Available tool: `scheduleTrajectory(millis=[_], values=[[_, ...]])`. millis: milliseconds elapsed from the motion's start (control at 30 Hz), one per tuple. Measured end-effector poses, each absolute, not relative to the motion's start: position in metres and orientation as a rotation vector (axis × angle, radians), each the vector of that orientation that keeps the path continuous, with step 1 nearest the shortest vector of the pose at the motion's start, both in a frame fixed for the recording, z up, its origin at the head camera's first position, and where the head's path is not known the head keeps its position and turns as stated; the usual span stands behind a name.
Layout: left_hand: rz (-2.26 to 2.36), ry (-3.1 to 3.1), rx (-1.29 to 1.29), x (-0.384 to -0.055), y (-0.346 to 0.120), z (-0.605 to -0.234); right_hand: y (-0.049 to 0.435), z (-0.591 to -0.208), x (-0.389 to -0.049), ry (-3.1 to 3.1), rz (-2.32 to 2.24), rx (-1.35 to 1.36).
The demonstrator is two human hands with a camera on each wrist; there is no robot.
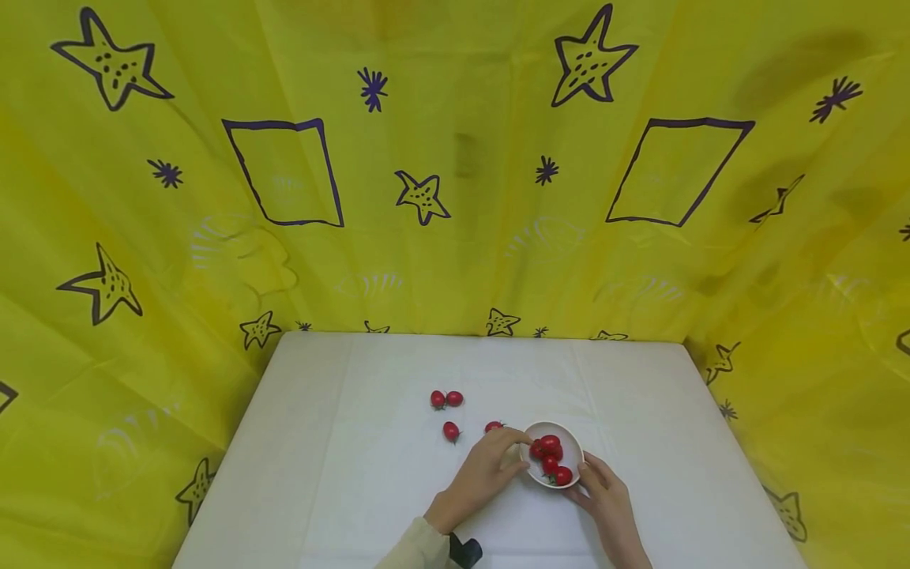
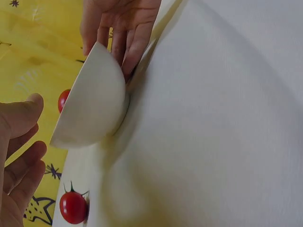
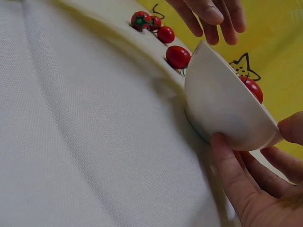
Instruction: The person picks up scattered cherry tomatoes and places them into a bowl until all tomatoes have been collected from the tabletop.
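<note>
A small white bowl (image 1: pixel 571 450) holds several red cherry tomatoes (image 1: pixel 550 445). My right hand (image 1: pixel 607 506) grips its right side, thumb at the rim and fingers against the outside and underside, as the right wrist view shows. Over the bowl's left edge is my left hand (image 1: pixel 479 468), its fingers loosely bent; in the left wrist view a gap separates this hand (image 2: pixel 21 156) from the bowl (image 2: pixel 92 101) and nothing is between its fingers. Just beyond the left hand lies a partly hidden cherry tomato (image 1: pixel 494 426) on the table.
Farther left on the white-covered table (image 1: pixel 355 474) lie two cherry tomatoes side by side (image 1: pixel 445 399) and a single one (image 1: pixel 451 431) nearer me. A yellow curtain (image 1: pixel 455 261) with drawn stars surrounds the back and sides. A dark object (image 1: pixel 465 552) shows beside the left sleeve.
</note>
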State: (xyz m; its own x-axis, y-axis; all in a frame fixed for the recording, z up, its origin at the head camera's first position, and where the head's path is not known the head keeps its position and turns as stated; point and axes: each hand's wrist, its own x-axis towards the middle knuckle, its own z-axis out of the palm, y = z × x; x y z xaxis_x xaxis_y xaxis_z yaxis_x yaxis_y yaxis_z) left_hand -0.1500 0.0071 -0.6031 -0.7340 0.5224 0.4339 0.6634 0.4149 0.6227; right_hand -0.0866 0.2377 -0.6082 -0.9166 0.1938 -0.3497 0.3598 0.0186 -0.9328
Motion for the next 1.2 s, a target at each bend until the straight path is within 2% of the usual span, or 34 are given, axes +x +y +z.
scheduleTrajectory(millis=[867, 1200], values=[[-1.148, -2.635, -0.639, -0.170, -0.064, -0.612, 0.240, -0.611, -0.087, 2.157, -2.007, 0.596], [-1.169, -2.664, -0.657, -0.177, -0.090, -0.624, 0.240, -0.611, -0.087, 2.151, -2.014, 0.597]])
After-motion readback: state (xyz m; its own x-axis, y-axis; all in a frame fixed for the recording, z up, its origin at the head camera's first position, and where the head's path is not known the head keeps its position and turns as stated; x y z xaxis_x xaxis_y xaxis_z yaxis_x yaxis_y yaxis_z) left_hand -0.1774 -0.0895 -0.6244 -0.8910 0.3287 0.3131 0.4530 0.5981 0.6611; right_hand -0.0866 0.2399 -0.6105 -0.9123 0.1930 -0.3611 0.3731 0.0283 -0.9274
